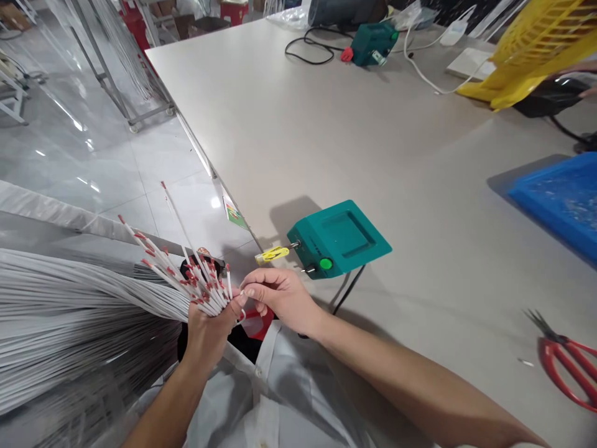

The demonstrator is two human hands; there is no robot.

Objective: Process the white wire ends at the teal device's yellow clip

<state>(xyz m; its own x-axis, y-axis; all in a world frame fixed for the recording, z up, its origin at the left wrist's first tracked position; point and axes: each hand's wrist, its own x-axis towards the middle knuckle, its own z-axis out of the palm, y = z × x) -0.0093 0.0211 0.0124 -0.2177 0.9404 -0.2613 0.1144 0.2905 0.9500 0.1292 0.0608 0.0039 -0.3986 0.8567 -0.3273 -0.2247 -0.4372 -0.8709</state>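
Note:
My left hand (208,330) is closed round a bundle of thin white wires (181,274) whose red-tipped ends fan out up and to the left. The long white wire lengths (69,305) trail off to the left. My right hand (280,295) is closed in a pinch on one wire at the edge of the bundle, right beside my left hand's fingers. Just beyond my right hand, a small green machine (338,239) with a green button sits near the table edge, a yellow-tagged part (272,254) sticking out from its left side.
Red-handled scissors (566,367) lie at the right on the grey table (326,124). A blue tray (562,199) sits at the right edge, a yellow basket (536,50) and a second green machine (373,42) with cables at the back. Tiled floor lies left.

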